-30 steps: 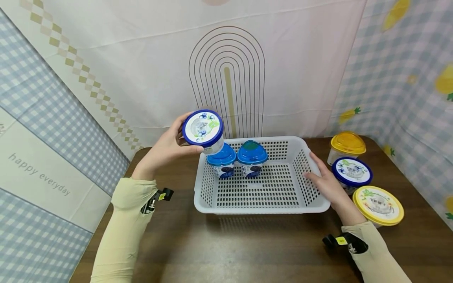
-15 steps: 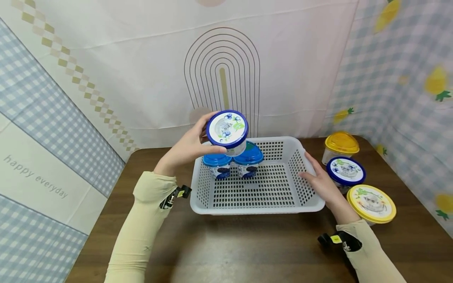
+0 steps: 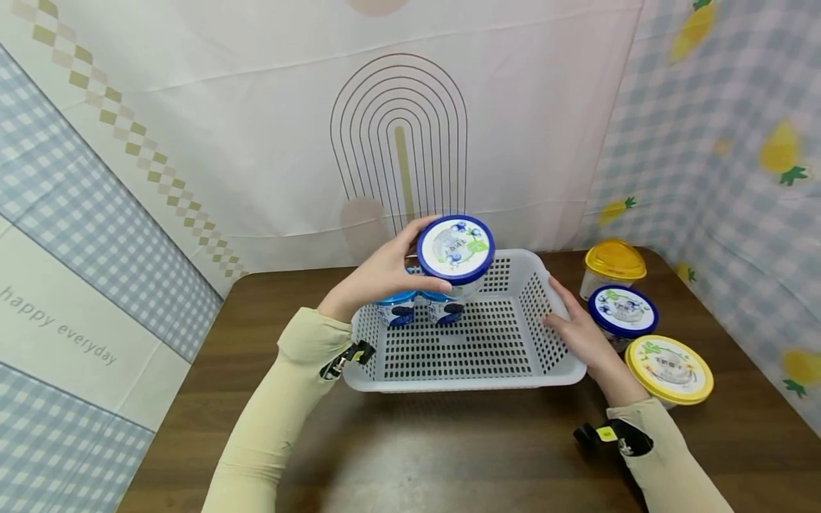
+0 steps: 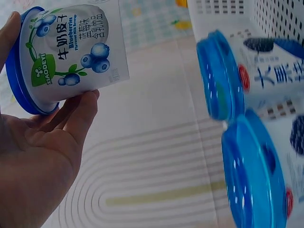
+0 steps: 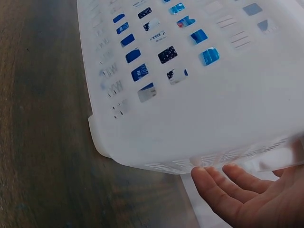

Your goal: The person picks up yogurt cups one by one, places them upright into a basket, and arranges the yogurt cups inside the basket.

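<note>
My left hand (image 3: 380, 278) holds a white tub of blueberry milk drink (image 3: 456, 249) by its side, with the dark blue lid up and tilted toward me. Blueberries and green leaves are printed on its wall in the left wrist view. The tub hangs over the white plastic basket (image 3: 462, 383), overlapping its back rim. Two blue-lidded yogurt cups (image 3: 397, 313) stand side by side in the basket's left part, their lids partly hidden by my left hand. At the basket's right end my right hand (image 3: 585, 338) grips the rim, thumb on the inner side.
Right of the basket, on the brown wooden table (image 3: 410, 449), stand a yellow-lidded cup (image 3: 614, 267), a second blueberry tub (image 3: 623, 311) and a tub with a flat yellow lid (image 3: 669, 370). A patterned cloth (image 3: 276, 142) hangs behind the table.
My left hand has carried the blueberry tub rightward, from the basket's back left corner across the blue-lidded cups, and slightly lower. The right hand stays on the basket's rim.
</note>
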Available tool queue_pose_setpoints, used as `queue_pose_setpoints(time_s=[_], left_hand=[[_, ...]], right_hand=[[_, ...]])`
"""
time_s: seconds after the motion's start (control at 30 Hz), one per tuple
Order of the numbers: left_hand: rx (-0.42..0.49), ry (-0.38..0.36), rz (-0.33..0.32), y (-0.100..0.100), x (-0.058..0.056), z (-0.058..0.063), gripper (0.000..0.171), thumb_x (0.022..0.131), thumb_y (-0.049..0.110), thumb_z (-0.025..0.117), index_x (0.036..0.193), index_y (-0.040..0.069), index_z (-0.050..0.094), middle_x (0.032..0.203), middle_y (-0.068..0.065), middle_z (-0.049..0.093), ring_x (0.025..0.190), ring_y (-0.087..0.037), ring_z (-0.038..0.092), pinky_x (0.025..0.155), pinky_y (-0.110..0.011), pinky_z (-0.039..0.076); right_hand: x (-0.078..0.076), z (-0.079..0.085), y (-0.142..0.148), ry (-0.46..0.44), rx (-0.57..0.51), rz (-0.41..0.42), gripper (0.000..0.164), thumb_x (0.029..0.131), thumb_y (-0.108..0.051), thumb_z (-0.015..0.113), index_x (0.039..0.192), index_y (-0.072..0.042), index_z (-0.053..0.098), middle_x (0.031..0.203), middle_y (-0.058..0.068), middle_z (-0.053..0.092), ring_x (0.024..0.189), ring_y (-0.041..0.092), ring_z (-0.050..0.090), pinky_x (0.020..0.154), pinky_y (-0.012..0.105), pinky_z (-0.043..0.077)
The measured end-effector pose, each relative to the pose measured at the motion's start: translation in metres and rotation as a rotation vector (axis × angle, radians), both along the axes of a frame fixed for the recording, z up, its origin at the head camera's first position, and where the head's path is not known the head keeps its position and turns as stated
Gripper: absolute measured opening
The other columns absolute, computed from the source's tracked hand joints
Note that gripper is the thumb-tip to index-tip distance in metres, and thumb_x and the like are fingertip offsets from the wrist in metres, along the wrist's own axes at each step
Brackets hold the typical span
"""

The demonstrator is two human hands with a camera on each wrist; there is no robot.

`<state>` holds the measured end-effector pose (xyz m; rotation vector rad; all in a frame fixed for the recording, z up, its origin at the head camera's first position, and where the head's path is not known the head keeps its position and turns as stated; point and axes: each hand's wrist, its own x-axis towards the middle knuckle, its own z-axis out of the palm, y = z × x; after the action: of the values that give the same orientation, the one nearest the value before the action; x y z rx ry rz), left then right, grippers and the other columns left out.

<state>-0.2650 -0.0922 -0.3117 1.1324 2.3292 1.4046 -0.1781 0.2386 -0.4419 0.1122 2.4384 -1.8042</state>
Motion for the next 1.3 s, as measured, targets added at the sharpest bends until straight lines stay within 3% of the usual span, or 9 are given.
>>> queue_pose_setpoints(time_s=[0.17, 0.53, 0.97, 1.3], left_hand=[[0.013, -0.049, -0.039, 0.017, 0.002, -0.006, 0.103, 0.078, 0.028, 0.089, 0.158, 0.021, 0.025, 0.152, -0.002, 0.042, 0.138, -0.014, 0.042, 0.109, -0.031, 0.040], [-0.061, -0.075, -0.097, 0.044, 0.002, -0.024, 0.102, 0.077, 0.038, 0.088, 0.157, 0.028, 0.026, 0.144, 0.000, 0.047, 0.126, -0.014, 0.053, 0.104, -0.030, 0.045], [-0.210, -0.006, -0.144, 0.067, 0.001, -0.046, 0.105, 0.076, 0.047, 0.087, 0.158, 0.021, 0.026, 0.145, 0.003, 0.049, 0.127, -0.011, 0.050, 0.105, -0.038, 0.045], [-0.327, 0.029, -0.181, 0.077, 0.000, -0.058, 0.107, 0.075, 0.052, 0.086, 0.158, 0.020, 0.027, 0.147, 0.001, 0.047, 0.128, -0.012, 0.048, 0.108, -0.037, 0.042]], right_hand=[[0.000, 0.001, -0.001, -0.004, 0.009, -0.006, 0.081, 0.103, -0.013, 0.045, 0.161, -0.039, -0.005, 0.163, 0.028, 0.013, 0.131, 0.055, 0.041, 0.090, 0.067, 0.048], [0.000, 0.003, -0.003, -0.020, 0.068, -0.025, 0.085, 0.101, -0.013, 0.050, 0.161, -0.036, -0.005, 0.164, 0.025, 0.010, 0.135, 0.054, 0.035, 0.097, 0.071, 0.041], [-0.003, 0.002, -0.001, -0.004, 0.112, -0.043, 0.086, 0.099, -0.012, 0.053, 0.162, -0.032, -0.002, 0.168, 0.016, 0.000, 0.146, 0.052, 0.014, 0.106, 0.078, 0.018], [-0.002, 0.001, 0.000, 0.020, 0.131, -0.027, 0.080, 0.102, -0.013, 0.047, 0.162, -0.033, -0.002, 0.168, 0.016, -0.002, 0.147, 0.051, 0.013, 0.107, 0.077, 0.016]])
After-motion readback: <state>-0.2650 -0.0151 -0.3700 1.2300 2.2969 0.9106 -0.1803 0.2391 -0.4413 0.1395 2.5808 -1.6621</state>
